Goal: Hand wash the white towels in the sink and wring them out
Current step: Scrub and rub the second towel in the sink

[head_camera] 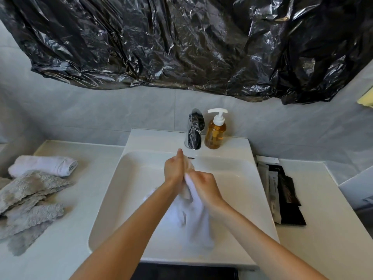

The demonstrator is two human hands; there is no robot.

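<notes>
Grey-tiled bathroom, black plastic sheeting above the white rectangular ceramic sink point(125, 178). Both grips closed on one wet white cotton towel point(193, 219): left hand point(174, 170) and right hand point(203, 185) clamped round its upper end, the rest hanging below into the sink. Risk: hard twisting, likely splashing onto the white table point(80, 229).

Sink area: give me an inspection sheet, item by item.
Surface: white counter around a white sink.
Job's things: white towel over the basin; rolled white towel on the counter, left.
Clutter: grey cloths left; dark packets right; soap bottle beside the tap.
Hands: left hand and right hand both grip the towel's top.
Cables: nothing seen.
Surroundings: grey tiles; black plastic sheet above.
</notes>
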